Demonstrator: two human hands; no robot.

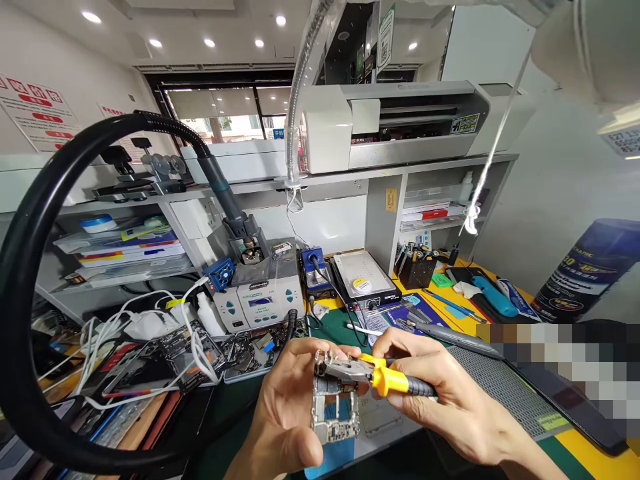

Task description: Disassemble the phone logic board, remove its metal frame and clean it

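My left hand holds up a small metal phone frame with board parts, fingers behind it and the thumb along its left side. In my right hand is a pair of pliers with yellow and black handles. The plier jaws lie across the upper part of the phone frame. Whether they grip an edge of it or only touch it, I cannot tell. Below the frame, a blue pad shows on the work surface.
A hot-air station and a soldering iron stand are behind my hands. Loose circuit boards and white cables crowd the left. A thick black hose loops there too. At right lie a phone and a spray can.
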